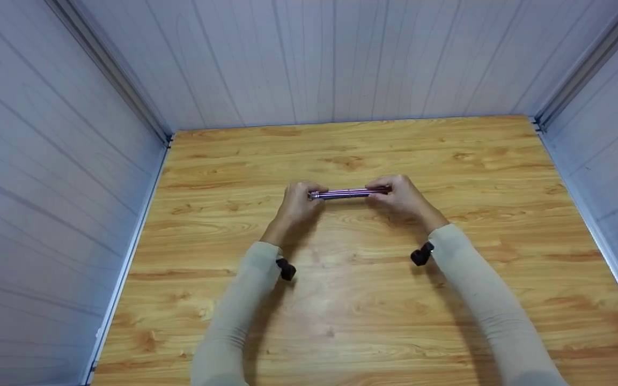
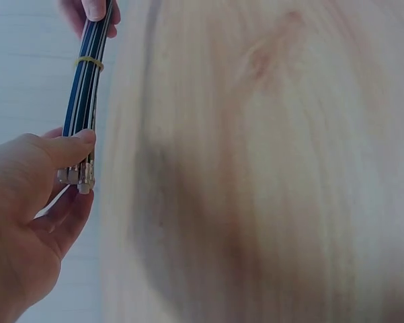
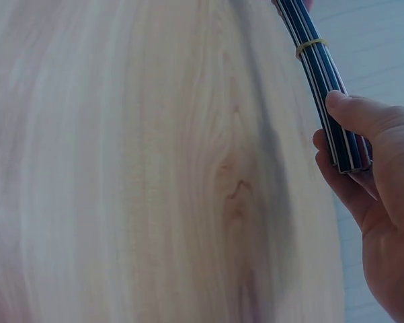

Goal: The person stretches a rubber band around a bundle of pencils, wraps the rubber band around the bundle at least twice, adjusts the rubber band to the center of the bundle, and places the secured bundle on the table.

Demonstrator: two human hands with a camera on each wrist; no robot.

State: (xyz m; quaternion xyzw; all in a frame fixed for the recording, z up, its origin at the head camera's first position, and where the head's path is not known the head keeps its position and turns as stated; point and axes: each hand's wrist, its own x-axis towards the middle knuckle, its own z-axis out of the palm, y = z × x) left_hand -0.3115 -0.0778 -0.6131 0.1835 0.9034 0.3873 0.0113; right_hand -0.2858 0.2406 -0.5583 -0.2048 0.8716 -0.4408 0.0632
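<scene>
Both hands hold a bundle of striped pencils (image 1: 345,193) level above the wooden tabletop, one hand at each end. A yellow rubber band (image 2: 89,62) is wrapped round the bundle. My left hand (image 1: 299,200) pinches the end with metal ferrules and whitish erasers (image 2: 85,188), its thumb laid across the pencils in the left wrist view. At the opposite, flat-cut end, my right hand (image 1: 401,194) grips the bundle between thumb and fingers. Dark blue and white stripes show in the right wrist view, with a little red at the edge. Part of each end is hidden by fingers.
The wood-grain tabletop (image 1: 341,300) stretches around and below the hands. Pale panelled walls stand at the back (image 1: 309,64), left (image 1: 46,187) and right (image 1: 609,134). Small black cameras (image 1: 286,269) are worn at both wrists.
</scene>
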